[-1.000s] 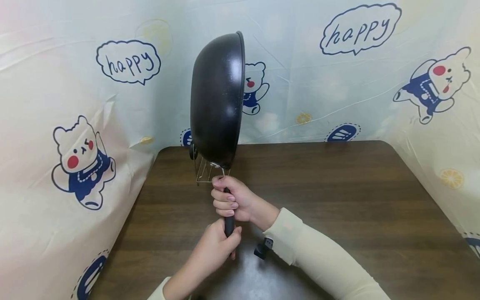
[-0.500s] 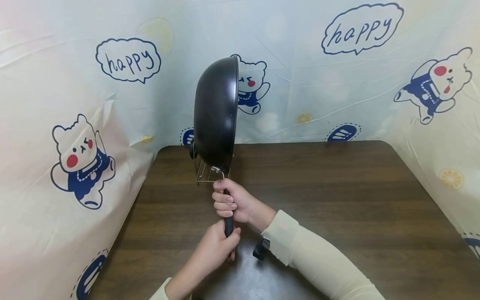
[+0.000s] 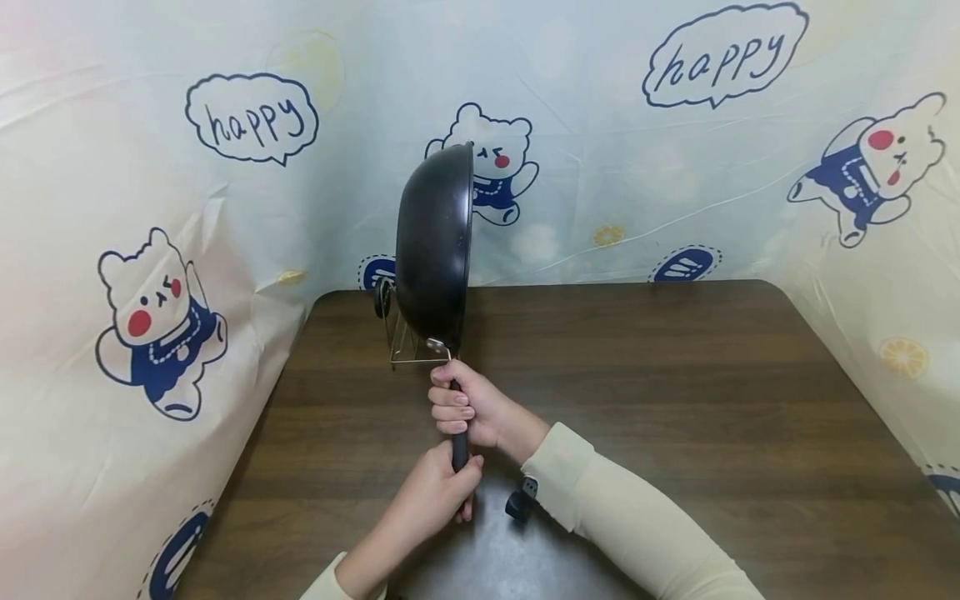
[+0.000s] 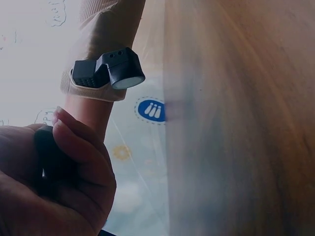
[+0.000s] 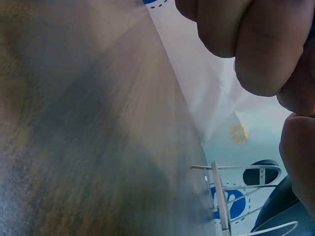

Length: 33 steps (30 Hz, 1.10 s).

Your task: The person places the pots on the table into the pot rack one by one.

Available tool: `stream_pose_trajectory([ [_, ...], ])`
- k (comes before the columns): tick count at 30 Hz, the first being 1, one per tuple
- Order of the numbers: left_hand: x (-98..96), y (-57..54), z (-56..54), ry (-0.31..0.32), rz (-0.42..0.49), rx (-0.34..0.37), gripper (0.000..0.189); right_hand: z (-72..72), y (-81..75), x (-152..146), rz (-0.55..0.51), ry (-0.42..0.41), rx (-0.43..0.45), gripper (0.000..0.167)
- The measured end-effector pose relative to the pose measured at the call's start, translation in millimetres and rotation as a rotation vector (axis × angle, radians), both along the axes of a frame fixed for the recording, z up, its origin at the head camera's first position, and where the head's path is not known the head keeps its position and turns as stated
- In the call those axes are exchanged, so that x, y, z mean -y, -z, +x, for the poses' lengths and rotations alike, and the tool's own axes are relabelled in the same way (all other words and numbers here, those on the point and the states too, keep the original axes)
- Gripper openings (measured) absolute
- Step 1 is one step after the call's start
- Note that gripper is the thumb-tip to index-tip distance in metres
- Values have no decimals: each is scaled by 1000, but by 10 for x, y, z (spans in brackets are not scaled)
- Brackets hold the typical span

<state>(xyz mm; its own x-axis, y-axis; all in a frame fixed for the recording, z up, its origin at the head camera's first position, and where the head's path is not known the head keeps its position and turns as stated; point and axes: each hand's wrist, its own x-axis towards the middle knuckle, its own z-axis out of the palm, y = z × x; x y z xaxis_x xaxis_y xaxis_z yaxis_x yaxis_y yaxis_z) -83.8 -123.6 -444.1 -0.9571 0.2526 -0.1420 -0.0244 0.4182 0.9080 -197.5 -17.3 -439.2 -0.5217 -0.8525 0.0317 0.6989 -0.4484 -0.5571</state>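
Observation:
A black wok (image 3: pixel 435 242) stands on its side in the head view, its rounded outside to the left and its rim to the right. Its black handle (image 3: pixel 460 452) points toward me. My right hand (image 3: pixel 480 408) grips the handle near the wok's body, fingers curled round it. Just below, my left hand (image 3: pixel 438 492) holds the handle's lower end. In the left wrist view the left fingers wrap round the dark handle (image 4: pixel 54 157). The right wrist view has curled fingers (image 5: pixel 266 49) at the upper right, with part of the wok (image 5: pixel 288 214) below them.
Partly hidden behind the wok is a wire rack (image 3: pixel 401 360) on the brown wooden table (image 3: pixel 637 400). A round black part (image 3: pixel 382 297) shows at the rack's left. A patterned cloth (image 3: pixel 585 167) hangs round the table's back and sides.
The wok's top has come down in the head view and tipped away from me, looking smaller. More of the printed bear behind it shows. Both hands keep their hold, nearly in place.

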Motion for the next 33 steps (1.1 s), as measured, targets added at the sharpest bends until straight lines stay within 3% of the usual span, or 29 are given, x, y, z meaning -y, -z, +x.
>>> stream_pose_trajectory([
  [19,12,167,-105,24,32,41,24,-114,216,-8,27,-42,128,33],
  [25,34,227,-118,32,50,43,23,-132,253,-27,75,-53,99,32],
  [33,78,298,-122,47,115,69,26,-146,269,-64,199,11,25,24],
])
